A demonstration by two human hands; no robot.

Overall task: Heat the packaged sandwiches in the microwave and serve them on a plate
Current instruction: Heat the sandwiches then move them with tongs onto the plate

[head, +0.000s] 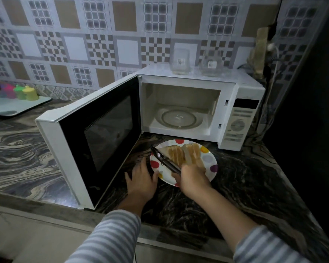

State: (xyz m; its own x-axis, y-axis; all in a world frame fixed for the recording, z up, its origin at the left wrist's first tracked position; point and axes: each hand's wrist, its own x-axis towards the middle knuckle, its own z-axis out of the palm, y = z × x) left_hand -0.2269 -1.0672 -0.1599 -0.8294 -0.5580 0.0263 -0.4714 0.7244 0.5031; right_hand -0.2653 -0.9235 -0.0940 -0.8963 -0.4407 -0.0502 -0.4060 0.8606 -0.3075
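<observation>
A white plate with coloured dots sits on the dark marbled counter just in front of the microwave. Two sandwiches stand side by side on it. My right hand grips dark metal tongs whose tips lie on the plate's left part, beside the sandwiches. With its fingers spread, my left hand rests flat on the counter, touching the plate's left rim. The microwave door is swung wide open to the left. Inside, only the glass turntable shows.
Two clear glass jars stand on top of the microwave. At the far left lies a pale tray with colourful cups. Cables hang at the wall right of the microwave. The counter's front edge runs below my arms.
</observation>
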